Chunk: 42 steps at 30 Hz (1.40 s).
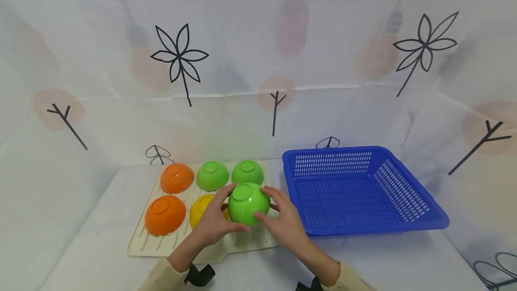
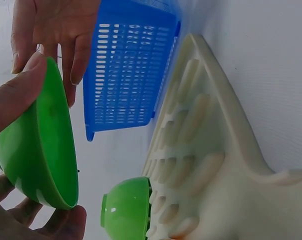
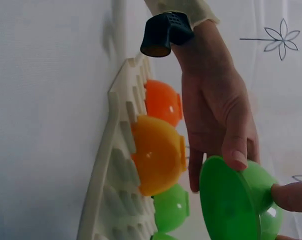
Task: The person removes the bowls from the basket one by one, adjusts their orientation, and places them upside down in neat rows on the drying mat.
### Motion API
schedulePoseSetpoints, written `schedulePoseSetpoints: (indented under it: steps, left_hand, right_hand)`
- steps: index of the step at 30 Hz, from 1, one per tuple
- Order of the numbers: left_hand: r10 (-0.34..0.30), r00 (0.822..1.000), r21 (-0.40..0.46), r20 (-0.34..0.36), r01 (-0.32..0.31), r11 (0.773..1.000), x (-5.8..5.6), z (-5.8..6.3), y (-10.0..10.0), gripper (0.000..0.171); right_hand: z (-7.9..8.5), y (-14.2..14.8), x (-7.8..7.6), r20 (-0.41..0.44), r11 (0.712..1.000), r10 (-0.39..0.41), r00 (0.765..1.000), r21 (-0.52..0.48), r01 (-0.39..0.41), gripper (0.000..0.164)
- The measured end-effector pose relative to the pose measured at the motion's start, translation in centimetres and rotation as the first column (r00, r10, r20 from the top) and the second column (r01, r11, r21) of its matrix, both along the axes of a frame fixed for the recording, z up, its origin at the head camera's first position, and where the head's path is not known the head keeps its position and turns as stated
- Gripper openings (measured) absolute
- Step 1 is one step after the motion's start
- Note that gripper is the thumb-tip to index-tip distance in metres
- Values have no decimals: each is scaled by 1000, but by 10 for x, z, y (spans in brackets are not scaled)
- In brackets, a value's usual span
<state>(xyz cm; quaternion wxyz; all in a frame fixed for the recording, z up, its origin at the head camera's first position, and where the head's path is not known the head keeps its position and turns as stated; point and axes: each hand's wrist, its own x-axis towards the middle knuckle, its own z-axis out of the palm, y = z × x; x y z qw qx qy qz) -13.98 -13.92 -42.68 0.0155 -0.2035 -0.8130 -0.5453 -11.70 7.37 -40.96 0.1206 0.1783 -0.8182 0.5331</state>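
A green bowl (image 1: 249, 205), bottom up, is held between both hands over the front right of a cream draining tray (image 1: 151, 248). My left hand (image 1: 214, 220) grips its left side, with the thumb (image 2: 21, 92) and fingers (image 2: 73, 222) at the rim in the left wrist view. On the other side my right hand (image 1: 286, 224) holds it, thumb (image 3: 293, 196) against the outer wall in the right wrist view. A yellow bowl (image 1: 199, 210) stands upside down just left of the held bowl, partly hidden by my left hand.
Two orange bowls (image 1: 165, 215) and two green bowls (image 1: 212, 175) also sit upside down on the tray. To the right stands a blue perforated basket (image 1: 373, 228) on the white cloth (image 1: 93, 237). A patterned curtain (image 1: 234, 48) hangs behind.
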Motion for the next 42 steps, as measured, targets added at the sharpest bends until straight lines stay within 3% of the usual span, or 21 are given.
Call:
schedulePoseSetpoints:
  steps: [9, 18, 25, 36, 42]
  left_hand:
    - [60, 995, -116, -77, -69, 991, -1, -8, 2, 103]
    - [50, 997, -149, -61, -59, 987, -3, -14, 3, 101]
    - [83, 993, -204, -81, -98, 974, -6, -22, 5, 94]
    - [153, 986, -237, -60, -163, 958, -9, -24, 14, 90]
    - [154, 988, -238, -14, -153, 959, -9, -28, 20, 87]
  right_hand:
    - [-16, -3, -4, 6, 999, 33, 999, -17, -33, 66]
    - [-29, -4, -9, 55, 996, 29, 998, -80, -25, 66]
    - [-39, -5, -13, 110, 985, 57, 992, -167, -38, 68]
    - [-56, -4, -24, 95, 992, 64, 993, -117, -53, 66]
    - [-58, -2, -26, 135, 994, 71, 988, -88, -59, 67]
